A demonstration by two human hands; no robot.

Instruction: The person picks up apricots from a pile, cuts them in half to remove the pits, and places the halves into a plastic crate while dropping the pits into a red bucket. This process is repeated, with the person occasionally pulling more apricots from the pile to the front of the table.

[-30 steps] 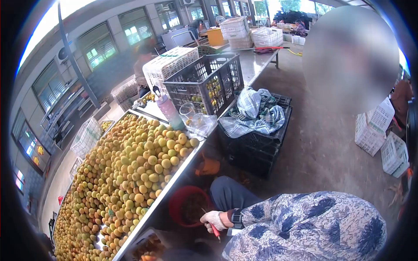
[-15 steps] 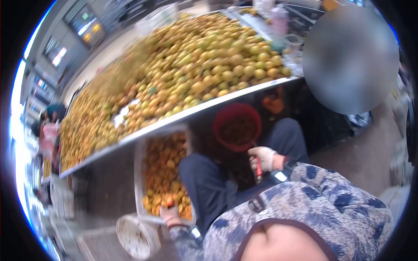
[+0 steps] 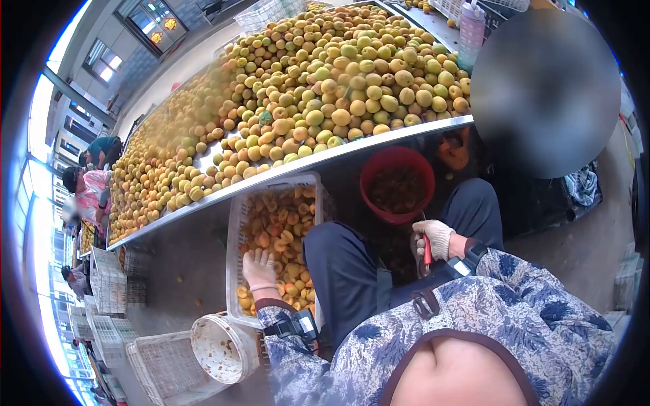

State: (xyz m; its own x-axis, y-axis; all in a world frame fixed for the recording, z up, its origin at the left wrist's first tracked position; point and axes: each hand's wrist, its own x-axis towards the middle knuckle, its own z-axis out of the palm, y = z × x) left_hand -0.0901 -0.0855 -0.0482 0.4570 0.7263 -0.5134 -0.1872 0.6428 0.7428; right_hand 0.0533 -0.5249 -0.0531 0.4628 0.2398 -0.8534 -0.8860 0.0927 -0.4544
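My left hand [image 3: 260, 270], in a pale glove, is over the white crate [image 3: 234, 260] of halved orange fruit [image 3: 279, 223]. Its fingers are apart, and nothing shows in them. My right hand [image 3: 434, 238], also gloved, is closed around a red-handled tool [image 3: 426, 252] above my right thigh. Just beyond that hand stands a red bowl [image 3: 397, 157] with dark pieces inside, partly under the table edge. Whole yellow-green fruit [image 3: 338, 88] lies heaped on the metal-edged table [image 3: 305, 162] in front.
At the lower left are a white bucket [image 3: 220, 348] and an empty white crate [image 3: 159, 358]. Stacked crates [image 3: 108, 287] and people [image 3: 91, 193] are at far left. A pink bottle [image 3: 470, 34] stands on the table's right side. A blurred round patch covers the upper right.
The view has shifted and sharpened. My left hand has moved up over the crate, its fingers have spread, and the orange piece at its fingertips is gone. My right hand still holds the tool.
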